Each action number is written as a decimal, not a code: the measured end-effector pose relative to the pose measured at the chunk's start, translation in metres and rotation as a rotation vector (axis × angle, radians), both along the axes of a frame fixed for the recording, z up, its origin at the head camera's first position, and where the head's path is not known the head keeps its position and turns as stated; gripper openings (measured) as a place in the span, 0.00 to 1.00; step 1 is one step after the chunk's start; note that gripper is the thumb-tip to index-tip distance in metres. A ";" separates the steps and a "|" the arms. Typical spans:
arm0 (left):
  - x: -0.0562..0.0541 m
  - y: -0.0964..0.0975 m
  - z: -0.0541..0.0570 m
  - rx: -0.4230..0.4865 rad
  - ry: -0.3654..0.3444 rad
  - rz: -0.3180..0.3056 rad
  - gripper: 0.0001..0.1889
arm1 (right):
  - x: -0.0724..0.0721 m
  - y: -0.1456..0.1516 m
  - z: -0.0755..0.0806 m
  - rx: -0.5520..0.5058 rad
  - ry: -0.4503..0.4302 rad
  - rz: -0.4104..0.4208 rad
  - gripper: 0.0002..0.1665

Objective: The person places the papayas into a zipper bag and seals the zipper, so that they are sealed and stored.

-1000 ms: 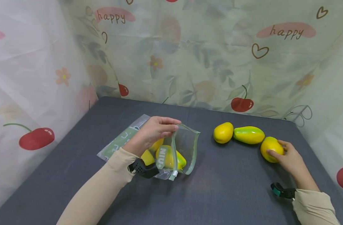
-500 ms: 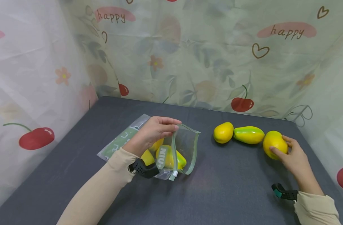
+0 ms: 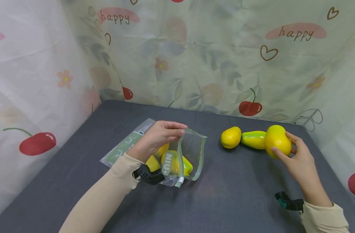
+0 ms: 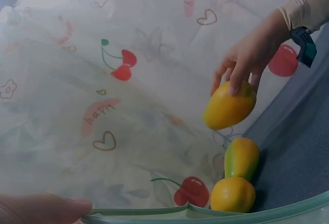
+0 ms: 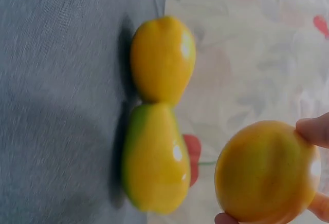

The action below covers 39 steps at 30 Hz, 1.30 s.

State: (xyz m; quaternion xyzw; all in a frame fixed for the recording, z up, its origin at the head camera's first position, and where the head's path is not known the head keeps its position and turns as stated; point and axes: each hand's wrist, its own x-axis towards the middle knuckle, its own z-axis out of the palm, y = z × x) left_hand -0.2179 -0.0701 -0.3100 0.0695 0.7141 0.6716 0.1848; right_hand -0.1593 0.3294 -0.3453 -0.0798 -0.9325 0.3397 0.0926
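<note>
My left hand [image 3: 155, 139] pinches the upper rim of a clear zip bag [image 3: 167, 164] with green edging and a white slider. Its mouth gapes to the right. Inside lies a yellow-green fruit [image 3: 187, 166], with more yellow fruit partly hidden behind my wrist. My right hand [image 3: 301, 161] grips a yellow mango [image 3: 278, 140], held above the table by thumb and fingers. Behind it a yellow-green papaya [image 3: 252, 139] lies on the table, its right end covered from the head view. Another yellow mango [image 3: 231, 137] touches the papaya's left end.
A dark grey cloth covers the table [image 3: 224, 200]. Printed curtains [image 3: 195, 64] hang behind and at both sides. A thin cable [image 3: 313, 119] loops near the back right corner. The bag's flat green-printed part [image 3: 122, 147] stretches left behind my left forearm.
My right hand has lifted the mango off the table and moved it up and slightly left, in front of the papaya's end. The left hand and bag have not moved.
</note>
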 end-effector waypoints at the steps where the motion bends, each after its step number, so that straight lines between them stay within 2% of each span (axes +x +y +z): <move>1: 0.000 0.000 0.000 0.000 0.000 0.000 0.15 | 0.001 -0.003 0.001 0.002 0.010 0.007 0.50; 11: -0.001 0.000 -0.001 0.002 -0.005 -0.001 0.14 | 0.012 -0.035 0.012 0.002 0.099 0.085 0.48; 23: -0.001 0.000 0.000 -0.001 -0.009 0.002 0.15 | 0.027 -0.069 0.020 -0.015 0.189 0.230 0.46; 32: -0.002 0.000 -0.001 0.002 -0.011 -0.005 0.15 | 0.037 -0.098 0.009 0.019 0.207 0.354 0.42; 39: -0.002 0.000 -0.001 0.001 -0.017 -0.001 0.15 | 0.041 -0.114 -0.001 0.008 0.191 0.441 0.41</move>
